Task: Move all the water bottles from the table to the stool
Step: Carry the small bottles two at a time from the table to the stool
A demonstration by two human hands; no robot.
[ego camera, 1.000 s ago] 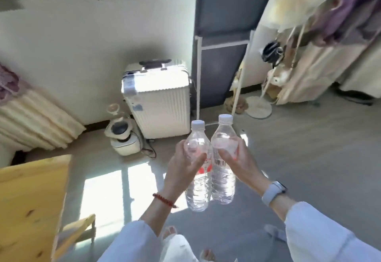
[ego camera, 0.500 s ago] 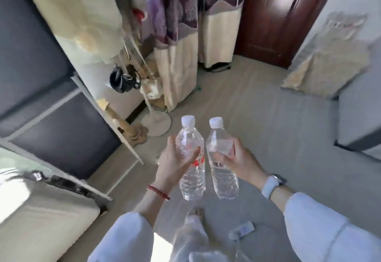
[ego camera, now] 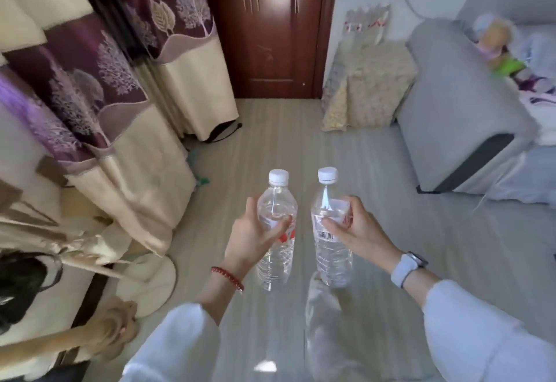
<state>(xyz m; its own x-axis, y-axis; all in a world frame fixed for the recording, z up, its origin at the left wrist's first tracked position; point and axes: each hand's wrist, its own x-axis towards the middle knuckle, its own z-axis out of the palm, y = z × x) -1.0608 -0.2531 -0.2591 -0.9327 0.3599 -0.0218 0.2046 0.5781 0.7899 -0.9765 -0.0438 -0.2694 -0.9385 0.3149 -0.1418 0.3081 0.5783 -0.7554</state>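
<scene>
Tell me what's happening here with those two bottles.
A person is carrying two clear water bottles upright across a room, one in each hand. The left hand grips the left bottle round its upper body, and the right hand grips the right bottle the same way. Both have white caps on and hang above the grey floor. Ahead is a dark wooden door. No table or stool is in view.

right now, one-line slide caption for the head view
Left hand and right hand each carry an upright water bottle over grey floor, facing a dark wooden door.
</scene>
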